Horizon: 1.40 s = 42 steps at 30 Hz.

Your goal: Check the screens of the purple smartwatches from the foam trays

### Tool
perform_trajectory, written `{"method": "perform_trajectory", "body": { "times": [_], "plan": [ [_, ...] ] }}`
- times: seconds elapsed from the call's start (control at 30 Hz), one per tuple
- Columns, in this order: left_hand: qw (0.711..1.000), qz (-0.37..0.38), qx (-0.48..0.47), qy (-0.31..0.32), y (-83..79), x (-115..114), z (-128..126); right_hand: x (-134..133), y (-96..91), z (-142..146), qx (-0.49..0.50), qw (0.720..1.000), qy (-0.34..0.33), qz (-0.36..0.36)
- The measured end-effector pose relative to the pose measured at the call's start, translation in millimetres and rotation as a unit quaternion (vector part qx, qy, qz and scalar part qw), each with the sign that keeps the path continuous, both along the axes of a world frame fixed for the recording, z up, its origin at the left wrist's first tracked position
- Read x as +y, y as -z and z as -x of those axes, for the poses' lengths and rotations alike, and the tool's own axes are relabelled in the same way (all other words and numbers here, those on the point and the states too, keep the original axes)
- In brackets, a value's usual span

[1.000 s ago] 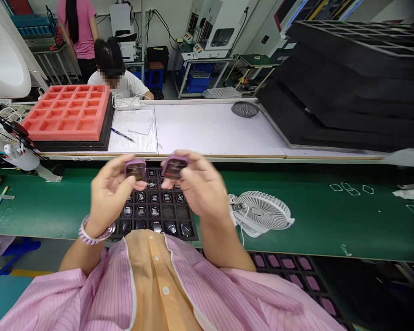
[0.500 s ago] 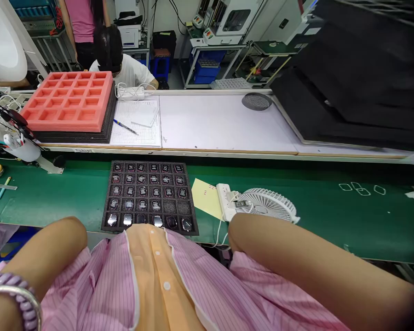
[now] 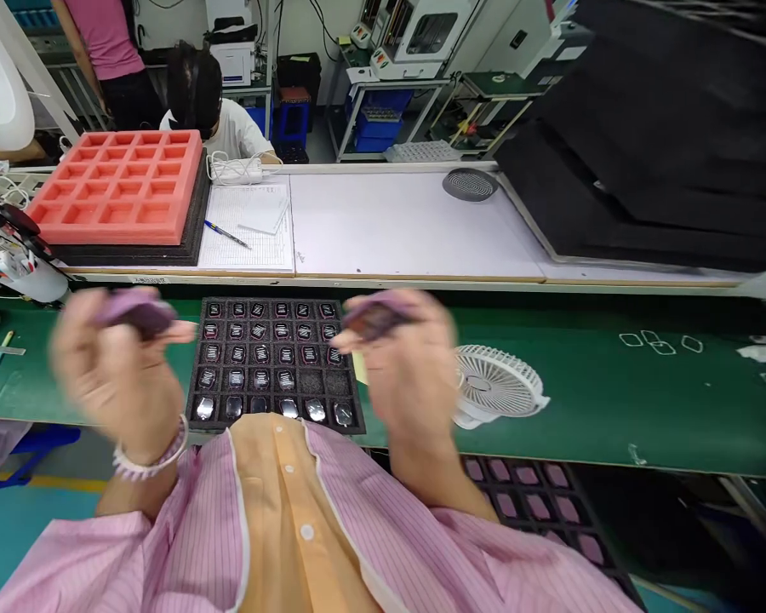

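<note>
My left hand [image 3: 118,375] is raised over the green belt left of a black tray [image 3: 195,375] and grips a small purple case [image 3: 137,311] between thumb and fingers. My right hand [image 3: 408,366] is raised at the tray's right edge and grips a second purple case [image 3: 374,317]. Both hands are smeared by motion. The black tray holds several small shiny parts [image 3: 260,353] in rows of pockets, and it lies between my hands.
A white fan [image 3: 494,385] lies on the green belt [image 3: 613,400] to the right. Behind are a red foam tray [image 3: 118,183], papers with a pen [image 3: 226,232], stacked black trays [image 3: 651,170], and a seated person [image 3: 220,111]. Another tray of purple cases [image 3: 529,502] sits below the belt.
Half a second ago my hands were down out of sight with only forearms showing. They have come back up, each holding a purple case, wider apart than a second ago.
</note>
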<state>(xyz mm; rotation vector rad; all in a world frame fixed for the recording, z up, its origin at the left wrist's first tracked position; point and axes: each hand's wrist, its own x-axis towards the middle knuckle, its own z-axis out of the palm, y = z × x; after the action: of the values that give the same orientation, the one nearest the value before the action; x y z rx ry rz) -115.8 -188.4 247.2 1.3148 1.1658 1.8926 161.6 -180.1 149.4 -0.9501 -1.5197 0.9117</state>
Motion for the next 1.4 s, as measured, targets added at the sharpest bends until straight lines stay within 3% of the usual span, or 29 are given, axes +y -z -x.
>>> {"method": "perform_trajectory", "body": {
  "times": [0.07, 0.13, 0.17, 0.23, 0.3, 0.4, 0.5, 0.63, 0.8, 0.9, 1.03, 1.13, 1.23, 1.33, 1.4],
  "plan": [
    [0.997, 0.077, -0.020, 0.016, 35.8, 8.3, -21.4, 5.5, 13.3, 23.1, 0.153, 0.975, -0.011, 0.158],
    [0.966, 0.227, -0.018, 0.118, 80.7, 12.8, -44.2, 4.6, 37.0, 36.2, 0.249, 0.917, -0.010, 0.312],
    [0.945, 0.283, -0.019, 0.161, 103.6, 13.0, -54.7, 1.5, 50.5, 37.9, 0.254, 0.900, -0.001, 0.354],
    [0.904, 0.358, 0.000, 0.234, 144.9, 9.4, -72.6, -7.9, 75.9, 33.0, 0.246, 0.887, 0.016, 0.389],
    [0.879, 0.393, 0.017, 0.270, 176.3, 3.5, -86.9, -18.2, 95.5, 20.6, 0.238, 0.886, 0.029, 0.397],
    [0.851, 0.422, 0.067, 0.306, 206.5, -1.6, -103.6, -29.7, 114.2, -2.5, 0.226, 0.885, 0.031, 0.406],
    [0.832, 0.423, 0.158, 0.322, 225.7, 2.2, -116.0, -36.7, 128.7, -24.4, 0.197, 0.892, 0.018, 0.408],
    [0.813, 0.382, 0.316, 0.305, 240.8, 13.2, -128.2, -40.6, 151.8, -49.5, 0.083, 0.925, -0.012, 0.371],
    [0.768, 0.335, 0.478, 0.265, 243.9, 18.6, -139.1, -30.2, 175.7, -70.7, -0.104, 0.947, -0.024, 0.304],
    [0.737, 0.328, 0.542, 0.235, 241.9, 16.3, -144.3, -17.2, 181.7, -74.7, -0.222, 0.941, -0.015, 0.255],
    [0.714, 0.328, 0.587, 0.197, 234.6, 6.3, -138.4, -3.4, 182.4, -78.2, -0.347, 0.911, -0.022, 0.221],
    [0.707, 0.348, 0.600, 0.142, 223.8, -7.6, -107.1, -1.2, 176.1, -80.4, -0.417, 0.884, -0.031, 0.208],
    [0.691, 0.400, 0.600, 0.049, 212.3, -27.0, -52.0, -4.0, 165.4, -63.9, -0.464, 0.864, -0.054, 0.186],
    [0.654, 0.470, 0.591, -0.033, 207.1, -47.7, 4.2, -10.2, 154.2, -13.4, -0.480, 0.853, -0.137, 0.151],
    [0.631, 0.506, 0.586, -0.044, 208.8, -58.1, 29.9, -15.7, 147.9, 33.3, -0.483, 0.841, -0.206, 0.127]
  ]
}}
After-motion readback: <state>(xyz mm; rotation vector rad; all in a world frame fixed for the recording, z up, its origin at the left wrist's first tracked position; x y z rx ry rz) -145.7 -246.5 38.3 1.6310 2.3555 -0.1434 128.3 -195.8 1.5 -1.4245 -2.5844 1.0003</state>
